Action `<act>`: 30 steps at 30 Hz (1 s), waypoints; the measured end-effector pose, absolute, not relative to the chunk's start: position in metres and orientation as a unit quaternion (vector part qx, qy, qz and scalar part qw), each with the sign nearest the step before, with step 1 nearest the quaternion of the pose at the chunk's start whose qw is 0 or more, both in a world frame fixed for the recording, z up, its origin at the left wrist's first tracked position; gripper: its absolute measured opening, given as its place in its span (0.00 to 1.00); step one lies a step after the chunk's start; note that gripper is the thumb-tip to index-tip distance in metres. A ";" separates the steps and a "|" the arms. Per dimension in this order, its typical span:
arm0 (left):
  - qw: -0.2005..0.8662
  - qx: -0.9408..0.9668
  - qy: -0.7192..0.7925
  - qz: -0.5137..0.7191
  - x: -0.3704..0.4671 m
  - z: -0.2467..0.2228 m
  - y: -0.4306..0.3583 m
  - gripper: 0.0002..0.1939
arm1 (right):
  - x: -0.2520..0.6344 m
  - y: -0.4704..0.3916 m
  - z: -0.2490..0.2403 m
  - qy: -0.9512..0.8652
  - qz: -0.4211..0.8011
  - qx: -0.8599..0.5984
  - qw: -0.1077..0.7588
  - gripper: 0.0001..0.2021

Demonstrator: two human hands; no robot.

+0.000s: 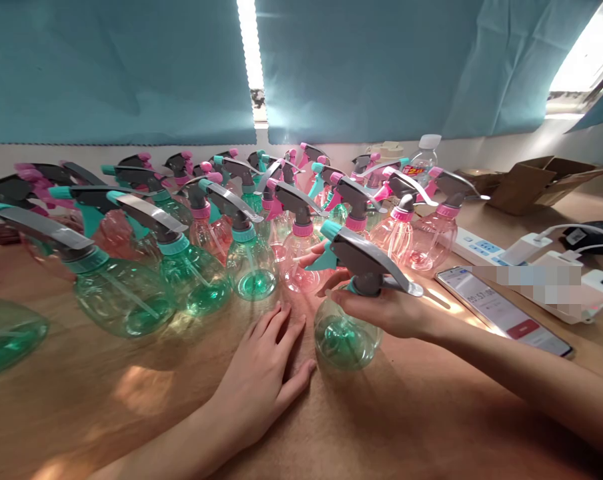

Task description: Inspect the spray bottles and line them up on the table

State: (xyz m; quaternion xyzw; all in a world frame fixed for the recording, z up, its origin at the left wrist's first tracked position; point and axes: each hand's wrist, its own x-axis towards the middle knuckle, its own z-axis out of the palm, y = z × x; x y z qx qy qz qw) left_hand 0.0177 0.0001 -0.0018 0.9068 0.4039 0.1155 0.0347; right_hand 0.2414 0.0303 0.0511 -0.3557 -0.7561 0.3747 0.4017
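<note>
One broad brown table (56,420) fills the lower part of the view, with patches of light on its surface. Behind it hangs a blue-green curtain (131,73), split near the middle by a bright, narrow gap (250,47).

Across the far and left parts of the table stands a crowd of spray bottles (194,280), clear green and clear pink, their grey heads tipped with teal or pink nozzles. At the right, beyond the crowd, sits an open cardboard box (536,187). A white power strip (481,248) lies nearer, beside the pink bottles.

In front of the crowd, right of the middle, is a green spray bottle (349,341) with a teal nozzle and a grey lever that points right. The person's right hand (386,310) comes in from the right and holds it around the neck, just under the head. The left hand (269,353) lies palm down on the table to the left of that bottle, holding nothing, its fingers somewhat spread and its thumb out toward the bottle.

A clear bottle with a white cap (424,157) stands at the back, partly hidden by the spray heads. A phone (506,310), its screen lit with a red button, lies beyond the right forearm. Smallest are the white chargers (525,249) at the power strip, with pale cables running right.
</note>
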 end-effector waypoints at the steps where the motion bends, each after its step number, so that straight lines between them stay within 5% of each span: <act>1: 0.033 0.907 0.403 0.116 0.018 -0.002 0.000 0.27 | 0.241 0.030 0.052 -0.756 0.371 -0.357 0.404 0.20; 20: 0.043 0.904 0.402 0.140 0.019 -0.001 -0.001 0.25 | 0.231 0.020 0.062 -0.744 0.338 -0.339 0.466 0.07; 30: 0.068 0.903 0.379 0.190 0.017 -0.006 -0.002 0.18 | 0.226 -0.009 0.070 -0.763 0.330 -0.346 0.435 0.15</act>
